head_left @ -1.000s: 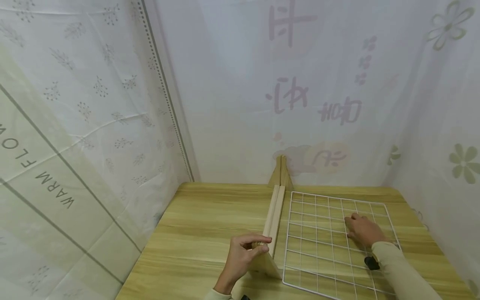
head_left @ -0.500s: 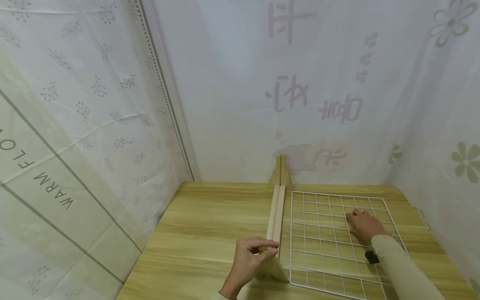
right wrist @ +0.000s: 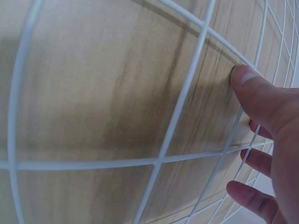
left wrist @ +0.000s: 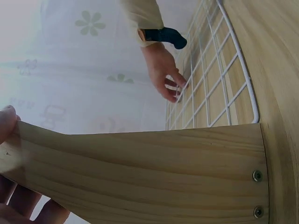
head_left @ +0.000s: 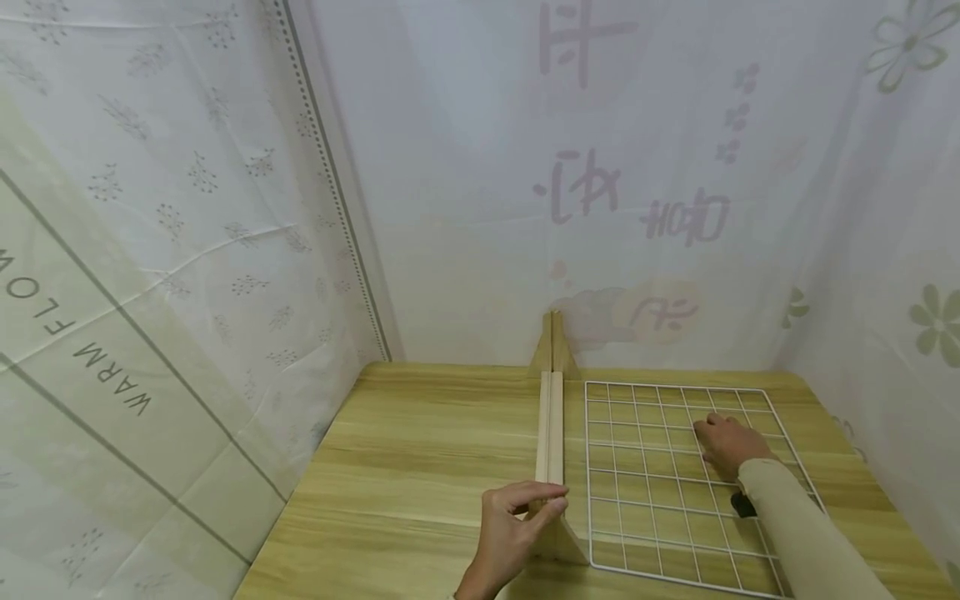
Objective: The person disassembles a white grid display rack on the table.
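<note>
In the head view my left hand (head_left: 508,533) pinches the top of the near end board of a wooden stand. That board (left wrist: 140,172) fills much of the left wrist view, with thumb and fingers on its narrow end and two screws at its base. A grooved crossbar (head_left: 550,425) runs from it to the far end board (head_left: 553,346). My right hand (head_left: 727,446) grips a white wire grid panel (head_left: 637,483) lying on the table right of the stand. Its thumb (right wrist: 250,86) and fingers are at the wires. The grid's near left corner sits close beside the stand's base.
The wood-grain table (head_left: 420,433) ends at a rounded back edge. Patterned fabric curtains (head_left: 450,208) hang behind it and on both sides. A dark band (left wrist: 161,35) circles the right wrist.
My left hand has swung the stand's near end to the right. The grid has turned with it and lies squarer to the table's back edge. The right hand has shifted slightly.
</note>
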{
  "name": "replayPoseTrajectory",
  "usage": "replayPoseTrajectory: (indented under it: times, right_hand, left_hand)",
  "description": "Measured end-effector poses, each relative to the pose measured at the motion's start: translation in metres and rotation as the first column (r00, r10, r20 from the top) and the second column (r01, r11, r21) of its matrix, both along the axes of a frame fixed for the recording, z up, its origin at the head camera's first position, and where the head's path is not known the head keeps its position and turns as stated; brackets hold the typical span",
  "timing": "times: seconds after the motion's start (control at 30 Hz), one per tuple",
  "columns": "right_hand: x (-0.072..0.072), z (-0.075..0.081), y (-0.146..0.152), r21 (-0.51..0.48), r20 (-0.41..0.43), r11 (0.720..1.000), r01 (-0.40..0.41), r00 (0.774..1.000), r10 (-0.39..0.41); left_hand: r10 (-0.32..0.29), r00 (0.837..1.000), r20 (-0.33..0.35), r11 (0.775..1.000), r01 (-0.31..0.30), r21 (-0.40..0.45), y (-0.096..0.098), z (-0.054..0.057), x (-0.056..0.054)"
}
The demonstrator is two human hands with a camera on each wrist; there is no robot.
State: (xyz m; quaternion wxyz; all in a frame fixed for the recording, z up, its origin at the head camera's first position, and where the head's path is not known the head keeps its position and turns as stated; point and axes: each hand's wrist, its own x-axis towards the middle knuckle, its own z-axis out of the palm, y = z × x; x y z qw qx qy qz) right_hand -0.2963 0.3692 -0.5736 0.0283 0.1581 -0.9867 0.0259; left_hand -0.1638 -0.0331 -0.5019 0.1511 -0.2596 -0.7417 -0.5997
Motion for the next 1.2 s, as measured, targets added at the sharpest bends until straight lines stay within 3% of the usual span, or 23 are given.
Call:
replayPoseTrajectory:
  times: [0.27,0.47,0.57,0.67,0.9,1.2]
  right_hand:
    - [-0.01,-0.004,0.002,-0.045,0.051,0.999,0.012,0.999,-0.01]
    - [-0.014,-0.003,0.002,-0.064,0.069,0.998,0.017,0.998,-0.013]
    - [-0.012,0.0,-0.001,-0.081,0.077,0.997,0.017,0.997,-0.011]
    - [-0.008,0.001,-0.004,-0.091,0.072,0.996,0.017,0.997,-0.01]
    - [-0.005,-0.001,-0.008,-0.114,0.053,0.993,0.009,0.999,-0.003]
    - [-0.004,-0.005,-0.011,-0.103,0.011,0.994,0.026,1.0,-0.025]
  left_hand:
    - [-0.012,0.997,-0.079,1.0,0.012,0.007,0.002,-0.001,0.001]
    - [0.016,0.998,-0.063,1.0,-0.016,-0.003,0.001,-0.001,0.003]
    - [0.032,0.996,-0.087,0.999,-0.034,-0.028,-0.001,-0.001,0.004]
    - [0.041,0.992,-0.117,0.998,-0.047,-0.05,-0.003,-0.001,0.003]
    - [0.04,0.995,-0.086,0.999,-0.043,-0.033,-0.009,-0.001,0.002]
    - [0.041,0.986,-0.161,0.999,-0.046,-0.023,-0.008,-0.004,0.001]
